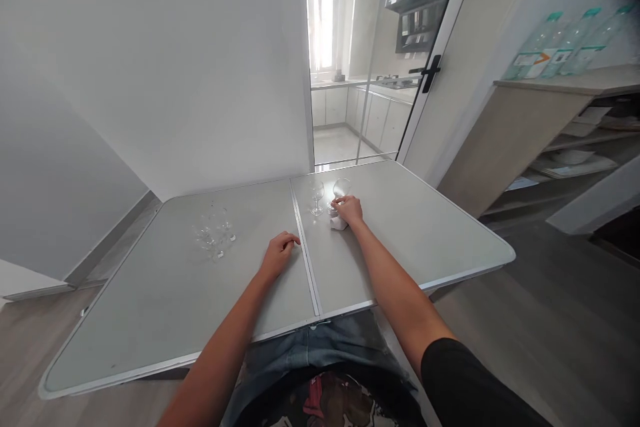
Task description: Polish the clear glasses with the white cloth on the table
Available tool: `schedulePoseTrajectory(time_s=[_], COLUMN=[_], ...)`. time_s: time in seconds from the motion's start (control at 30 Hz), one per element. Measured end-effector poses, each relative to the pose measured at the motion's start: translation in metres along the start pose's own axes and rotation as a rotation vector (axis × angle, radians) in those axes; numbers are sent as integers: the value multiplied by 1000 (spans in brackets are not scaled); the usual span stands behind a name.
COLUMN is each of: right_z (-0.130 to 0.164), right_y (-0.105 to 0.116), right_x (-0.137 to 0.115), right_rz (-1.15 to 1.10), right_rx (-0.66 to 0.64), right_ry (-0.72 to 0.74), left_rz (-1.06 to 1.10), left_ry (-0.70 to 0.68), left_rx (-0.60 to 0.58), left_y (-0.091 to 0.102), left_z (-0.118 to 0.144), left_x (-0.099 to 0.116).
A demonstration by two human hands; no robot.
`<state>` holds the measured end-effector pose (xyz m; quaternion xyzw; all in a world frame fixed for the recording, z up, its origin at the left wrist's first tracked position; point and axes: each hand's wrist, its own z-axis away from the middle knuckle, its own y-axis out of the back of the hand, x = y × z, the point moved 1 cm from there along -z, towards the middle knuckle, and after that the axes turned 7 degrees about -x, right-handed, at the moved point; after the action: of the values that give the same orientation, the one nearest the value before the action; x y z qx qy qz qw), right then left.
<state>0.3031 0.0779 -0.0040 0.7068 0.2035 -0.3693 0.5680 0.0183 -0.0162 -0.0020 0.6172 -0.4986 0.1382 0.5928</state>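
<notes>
My right hand reaches across the grey folding table and pinches the stem of a clear wine glass near the far edge. A white crumpled cloth lies under the same hand. A second clear wine glass stands upright just left of it. My left hand rests on the tabletop beside the centre seam with its fingers curled and nothing in it. A cluster of several small clear glasses stands on the left half of the table.
A white wall runs behind the table's left half. Behind the right half a glass door opens into a kitchen. A wooden shelf unit at the right carries three plastic water bottles. Wood floor surrounds the table.
</notes>
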Motion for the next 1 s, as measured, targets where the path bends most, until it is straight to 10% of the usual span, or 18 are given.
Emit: schedulePoseTrajectory(time_s=[0.8, 1.0], right_z=[7, 1], right_y=[1, 10], right_x=[-7, 14], right_rz=[109, 246], right_rx=[-78, -121], right_ry=[-9, 52], left_rz=[-70, -102], left_ry=[-93, -18], left_rx=[74, 643], left_y=[7, 48], left_z=[13, 59], left_x=[21, 24])
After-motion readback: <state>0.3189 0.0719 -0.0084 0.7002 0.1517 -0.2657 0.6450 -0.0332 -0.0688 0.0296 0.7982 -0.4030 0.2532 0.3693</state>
